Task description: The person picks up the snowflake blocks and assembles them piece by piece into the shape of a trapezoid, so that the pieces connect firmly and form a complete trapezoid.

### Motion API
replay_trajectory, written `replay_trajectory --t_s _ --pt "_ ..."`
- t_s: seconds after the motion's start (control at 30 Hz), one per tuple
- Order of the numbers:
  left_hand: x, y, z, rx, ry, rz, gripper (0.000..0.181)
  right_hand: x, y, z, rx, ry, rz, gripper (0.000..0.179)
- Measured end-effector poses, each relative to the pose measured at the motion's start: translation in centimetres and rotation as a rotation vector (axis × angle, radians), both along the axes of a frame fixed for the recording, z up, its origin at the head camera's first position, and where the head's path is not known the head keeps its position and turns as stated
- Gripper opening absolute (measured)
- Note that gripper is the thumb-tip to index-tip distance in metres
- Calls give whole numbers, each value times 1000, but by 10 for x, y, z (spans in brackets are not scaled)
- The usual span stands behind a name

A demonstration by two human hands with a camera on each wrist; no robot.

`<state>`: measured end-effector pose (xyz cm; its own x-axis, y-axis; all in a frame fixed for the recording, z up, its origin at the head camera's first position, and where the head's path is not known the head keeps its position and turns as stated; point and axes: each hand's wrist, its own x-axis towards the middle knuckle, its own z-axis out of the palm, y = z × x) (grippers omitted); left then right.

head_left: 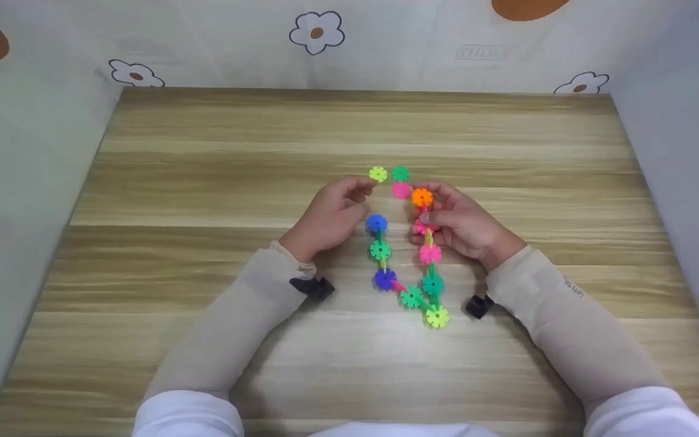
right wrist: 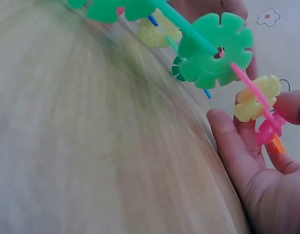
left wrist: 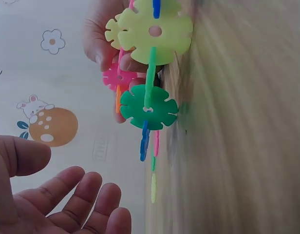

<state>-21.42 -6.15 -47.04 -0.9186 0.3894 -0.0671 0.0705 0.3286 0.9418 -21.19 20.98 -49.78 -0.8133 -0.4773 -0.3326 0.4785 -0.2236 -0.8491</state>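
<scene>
A chain of notched plastic snowflake discs (head_left: 432,284) in several colours bends in a U between the hands. My right hand (head_left: 468,226) pinches it between thumb and fingers near its orange end disc (head_left: 422,197). In the right wrist view, the thumb presses by a yellow disc (right wrist: 259,99) and a pink disc (right wrist: 270,128). To the left of the chain's blue end disc (head_left: 377,223) is my left hand (head_left: 330,217), its fingers loosely bent and holding nothing. Close to its fingertips lies a loose yellow-green disc (head_left: 378,174).
Loose green (head_left: 400,173) and pink (head_left: 401,190) discs lie beyond the chain. The wood-grain table (head_left: 216,164) is bounded by pale printed sheets (head_left: 386,60) at the back and sides. A small black camera (head_left: 319,289) sits at each wrist.
</scene>
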Motion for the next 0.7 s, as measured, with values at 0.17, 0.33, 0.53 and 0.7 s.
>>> replay_trajectory --t_s 0.17,0.33,0.53,0.7 --pt "-16 8 3 -101 -12 -16 39 -1 1 -1 -31 -1 -9 69" --pt "-34 23 10 -314 -26 -93 35 -1 2 -2 -71 12 2 71" --pt "-52 46 22 -586 -21 -241 38 0 3 -3 -111 19 9 69" --pt "-61 66 30 -764 20 -346 42 0 4 -3 -119 31 7 64"
